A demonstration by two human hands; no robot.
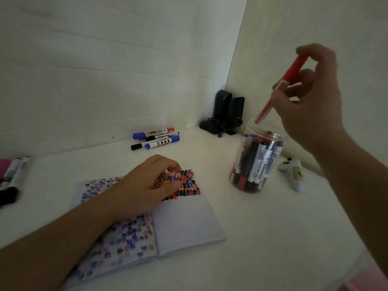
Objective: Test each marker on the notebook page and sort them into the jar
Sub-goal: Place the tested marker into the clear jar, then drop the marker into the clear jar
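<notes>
Left hand (144,185) and forearm: bare, no sleeve. Right hand (310,97) and forearm: bare likewise. No rings, watch or markings visible.

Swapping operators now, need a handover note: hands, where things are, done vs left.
Right hand grips a red marker, tilted, tip down just above the open jar; not dropped in yet.
Left hand rests on the open notebook, fingers curled on the page of test marks.
Jar already holds many markers.
Left: drop the red one in, then test and sort the loose markers by the back wall and, if untested, those at the table's left edge.
</notes>
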